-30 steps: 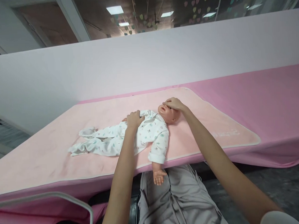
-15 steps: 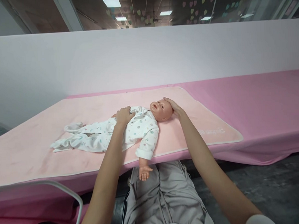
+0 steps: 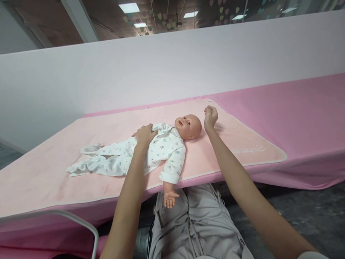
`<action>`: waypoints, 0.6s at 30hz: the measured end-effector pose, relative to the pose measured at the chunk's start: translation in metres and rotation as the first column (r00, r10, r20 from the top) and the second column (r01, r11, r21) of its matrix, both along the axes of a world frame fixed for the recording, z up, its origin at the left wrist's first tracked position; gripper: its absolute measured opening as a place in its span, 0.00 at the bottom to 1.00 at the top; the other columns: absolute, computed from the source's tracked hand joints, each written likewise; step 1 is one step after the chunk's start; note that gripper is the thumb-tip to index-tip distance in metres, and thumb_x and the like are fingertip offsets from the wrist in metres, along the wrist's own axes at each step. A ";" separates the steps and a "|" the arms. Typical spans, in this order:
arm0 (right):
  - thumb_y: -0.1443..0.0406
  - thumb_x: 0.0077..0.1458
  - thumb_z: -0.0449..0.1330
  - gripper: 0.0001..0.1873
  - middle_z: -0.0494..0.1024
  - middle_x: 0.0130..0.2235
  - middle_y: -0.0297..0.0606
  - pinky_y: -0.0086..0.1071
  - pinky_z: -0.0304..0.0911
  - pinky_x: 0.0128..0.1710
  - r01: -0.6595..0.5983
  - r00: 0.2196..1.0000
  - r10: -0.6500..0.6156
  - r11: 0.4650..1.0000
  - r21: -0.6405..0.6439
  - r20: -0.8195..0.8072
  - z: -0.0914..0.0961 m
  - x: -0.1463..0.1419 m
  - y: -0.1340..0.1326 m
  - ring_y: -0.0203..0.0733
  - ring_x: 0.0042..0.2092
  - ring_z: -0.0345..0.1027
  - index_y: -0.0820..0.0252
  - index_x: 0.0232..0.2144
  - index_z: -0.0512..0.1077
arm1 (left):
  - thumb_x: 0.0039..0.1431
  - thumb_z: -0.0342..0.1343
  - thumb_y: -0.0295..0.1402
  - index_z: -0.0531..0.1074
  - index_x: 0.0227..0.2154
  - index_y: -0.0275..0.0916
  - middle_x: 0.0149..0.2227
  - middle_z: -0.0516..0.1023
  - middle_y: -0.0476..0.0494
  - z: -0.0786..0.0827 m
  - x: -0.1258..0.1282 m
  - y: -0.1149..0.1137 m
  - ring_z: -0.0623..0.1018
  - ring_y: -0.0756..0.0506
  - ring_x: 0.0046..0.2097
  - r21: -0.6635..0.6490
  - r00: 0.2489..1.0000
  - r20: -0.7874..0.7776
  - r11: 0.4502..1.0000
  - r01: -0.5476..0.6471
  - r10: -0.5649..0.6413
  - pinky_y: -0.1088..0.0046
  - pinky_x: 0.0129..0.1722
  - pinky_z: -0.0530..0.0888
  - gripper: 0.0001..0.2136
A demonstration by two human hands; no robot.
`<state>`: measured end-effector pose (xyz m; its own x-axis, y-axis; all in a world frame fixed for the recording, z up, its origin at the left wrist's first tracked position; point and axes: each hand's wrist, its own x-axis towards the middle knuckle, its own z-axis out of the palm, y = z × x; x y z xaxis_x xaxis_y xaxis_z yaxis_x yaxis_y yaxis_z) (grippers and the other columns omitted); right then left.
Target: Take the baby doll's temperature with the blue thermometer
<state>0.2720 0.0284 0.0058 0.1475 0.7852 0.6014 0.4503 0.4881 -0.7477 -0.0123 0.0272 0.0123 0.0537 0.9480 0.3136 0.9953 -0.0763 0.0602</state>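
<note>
A baby doll [image 3: 165, 146] in a white printed sleepsuit lies on its back on the peach mat [image 3: 202, 162], its head to the right. The near arm hangs past the table edge, palm showing. On the doll's belly rests my left hand [image 3: 146, 135], thumb apart from the fingers, which lie over the cloth; the fingertips are partly hidden. Just right of the doll's bald head [image 3: 192, 125], my right hand [image 3: 211, 117] is raised above the mat with its fingers curled in. It does not touch the head, and I see nothing in it.
A pink cloth [image 3: 308, 121] covers the table under the mat. Behind rises a white partition [image 3: 170, 65] with glass above. A curved grey metal rail [image 3: 76, 219] stands at the lower left, near my left forearm.
My right hand has come off the doll's head, moved slightly right and curled its fingers. My left hand stays on the belly. The camera view has tilted and shifted a little.
</note>
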 end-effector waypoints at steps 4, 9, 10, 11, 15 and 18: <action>0.60 0.61 0.43 0.17 0.73 0.45 0.40 0.37 0.59 0.49 0.089 0.993 -0.098 0.986 0.138 0.060 0.003 -0.026 -0.005 0.42 0.49 0.64 0.56 0.40 0.71 | 0.51 0.45 0.43 0.69 0.43 0.41 0.39 0.75 0.37 -0.001 0.000 -0.001 0.73 0.35 0.45 0.003 1.000 0.019 1.000 -0.008 0.008 0.58 0.43 0.66 0.19; 0.64 0.56 0.47 0.15 0.76 0.33 0.38 0.34 0.58 0.42 0.076 0.898 -0.163 0.972 0.223 0.407 -0.001 -0.051 -0.009 0.41 0.38 0.68 0.58 0.27 0.73 | 0.51 0.45 0.43 0.69 0.43 0.41 0.39 0.75 0.36 -0.001 0.000 -0.001 0.73 0.35 0.44 0.015 1.000 0.003 1.000 -0.003 0.003 0.59 0.43 0.66 0.19; 0.64 0.56 0.47 0.15 0.76 0.32 0.37 0.33 0.58 0.42 0.097 0.895 -0.173 0.975 0.199 0.412 0.000 -0.051 -0.009 0.41 0.38 0.67 0.57 0.26 0.73 | 0.51 0.45 0.43 0.69 0.43 0.40 0.38 0.75 0.36 0.000 0.000 -0.001 0.73 0.35 0.43 0.016 1.000 -0.004 1.000 0.001 -0.001 0.59 0.43 0.66 0.19; 0.64 0.55 0.47 0.15 0.76 0.33 0.36 0.33 0.58 0.41 0.120 0.901 -0.178 0.978 0.169 0.396 0.000 -0.050 -0.008 0.41 0.39 0.67 0.57 0.26 0.73 | 0.51 0.45 0.43 0.69 0.42 0.40 0.38 0.75 0.37 0.000 0.001 -0.002 0.73 0.36 0.43 0.017 1.000 -0.012 1.000 0.008 -0.008 0.60 0.43 0.66 0.19; 0.62 0.55 0.48 0.14 0.76 0.36 0.33 0.33 0.58 0.41 0.127 0.953 -0.131 0.991 0.034 0.274 0.004 -0.045 -0.006 0.41 0.41 0.67 0.54 0.27 0.73 | 0.52 0.44 0.42 0.69 0.40 0.39 0.37 0.75 0.37 0.001 0.001 -0.003 0.74 0.37 0.42 0.019 0.999 -0.030 0.999 0.030 -0.029 0.62 0.42 0.66 0.18; 0.61 0.54 0.50 0.13 0.76 0.37 0.32 0.33 0.57 0.42 0.078 0.978 -0.075 0.997 -0.005 0.193 0.005 -0.045 -0.007 0.42 0.43 0.66 0.53 0.27 0.73 | 0.52 0.44 0.41 0.69 0.40 0.39 0.37 0.75 0.37 0.002 0.002 -0.004 0.74 0.37 0.42 0.015 0.999 -0.031 0.999 0.031 -0.030 0.63 0.42 0.66 0.17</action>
<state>0.2274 0.0209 0.0104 0.0898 0.7834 0.6150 0.6220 0.4381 -0.6489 -0.0108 0.0233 0.0142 0.0926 0.9408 0.3261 0.9938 -0.1075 0.0282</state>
